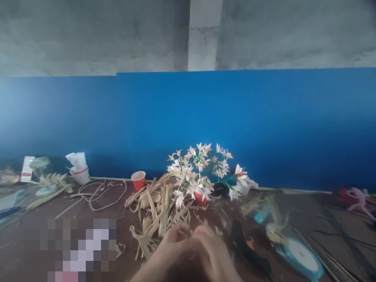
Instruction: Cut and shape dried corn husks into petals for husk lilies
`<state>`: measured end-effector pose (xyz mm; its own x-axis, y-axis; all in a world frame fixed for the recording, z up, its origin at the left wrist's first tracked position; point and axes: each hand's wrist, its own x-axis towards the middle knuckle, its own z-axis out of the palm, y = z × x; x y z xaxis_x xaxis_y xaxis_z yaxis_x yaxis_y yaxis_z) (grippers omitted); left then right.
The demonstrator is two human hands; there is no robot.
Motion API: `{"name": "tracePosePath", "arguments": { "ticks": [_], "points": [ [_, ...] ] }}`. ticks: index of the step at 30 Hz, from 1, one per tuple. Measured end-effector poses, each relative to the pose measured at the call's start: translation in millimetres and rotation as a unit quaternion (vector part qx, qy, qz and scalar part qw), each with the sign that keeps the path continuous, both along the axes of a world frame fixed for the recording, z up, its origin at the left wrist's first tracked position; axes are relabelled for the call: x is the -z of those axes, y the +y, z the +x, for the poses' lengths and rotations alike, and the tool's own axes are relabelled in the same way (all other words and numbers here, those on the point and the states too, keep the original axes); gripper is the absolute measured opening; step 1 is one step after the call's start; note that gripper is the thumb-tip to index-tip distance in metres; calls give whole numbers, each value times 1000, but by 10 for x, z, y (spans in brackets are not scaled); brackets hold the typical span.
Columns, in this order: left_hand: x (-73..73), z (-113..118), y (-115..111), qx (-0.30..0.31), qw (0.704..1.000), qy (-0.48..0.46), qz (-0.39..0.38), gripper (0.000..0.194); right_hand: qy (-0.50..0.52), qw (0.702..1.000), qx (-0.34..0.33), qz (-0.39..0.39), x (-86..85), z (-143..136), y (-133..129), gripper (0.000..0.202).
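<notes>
Left hand (178,240) curls inward; right hand (209,242) bends close beside it.

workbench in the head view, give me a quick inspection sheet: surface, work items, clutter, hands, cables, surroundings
Surface: brown tabletop; lower-left patch pixelated, unreadable
Work items: heap of dry pale strips beside white flowers on green stems
Clutter: red paper cup behind the heap; blue-edged spool at right
Hands: left hand and right hand close together, blurred; grip unclear
Cables: white cable loosely looped at left
Surroundings: blue partition, grey wall above
</notes>
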<state>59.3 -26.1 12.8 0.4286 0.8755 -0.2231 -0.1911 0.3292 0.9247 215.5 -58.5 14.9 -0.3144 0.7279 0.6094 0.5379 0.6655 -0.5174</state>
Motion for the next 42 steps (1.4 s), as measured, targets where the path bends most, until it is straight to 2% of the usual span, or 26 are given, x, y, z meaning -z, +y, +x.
{"name": "tracePosePath", "arguments": {
  "ticks": [3, 5, 10, 14, 20, 24, 31, 37, 42],
  "points": [
    [-8, 5, 4, -26, 998, 11, 50, 40, 25, 999, 30, 17, -15, -21, -9, 18],
    [-33, 8, -21, -22, 998, 24, 60, 36, 59, 997, 56, 5, -20, -45, -21, 20],
    [-130, 42, -122, -38, 999, -15, 11, 32, 99, 992, 79, -21, -40, -97, -57, 24],
    [-173, 48, -131, -53, 999, -14, 4, 30, 102, 992, 62, -47, -51, -92, -52, 18],
    [-115, 58, -68, -38, 997, -72, -16, 40, 154, 983, 28, -100, -3, -77, -6, 15],
    [-116, 82, -99, -44, 996, -78, -19, 41, 164, 976, 7, -146, 64, -64, 39, 25],
    [-172, 83, -125, -38, 993, -109, -31, 39, 163, 975, 20, -147, 210, -69, 123, 31],
    [-230, 102, -134, -59, 983, -143, -96, 36, 169, 979, 60, -96, 139, -118, 51, 26],
    [-201, 94, -158, -82, 976, -158, -124, 33, 174, 972, 28, -155, 45, -121, 12, 19]
  ]
}}
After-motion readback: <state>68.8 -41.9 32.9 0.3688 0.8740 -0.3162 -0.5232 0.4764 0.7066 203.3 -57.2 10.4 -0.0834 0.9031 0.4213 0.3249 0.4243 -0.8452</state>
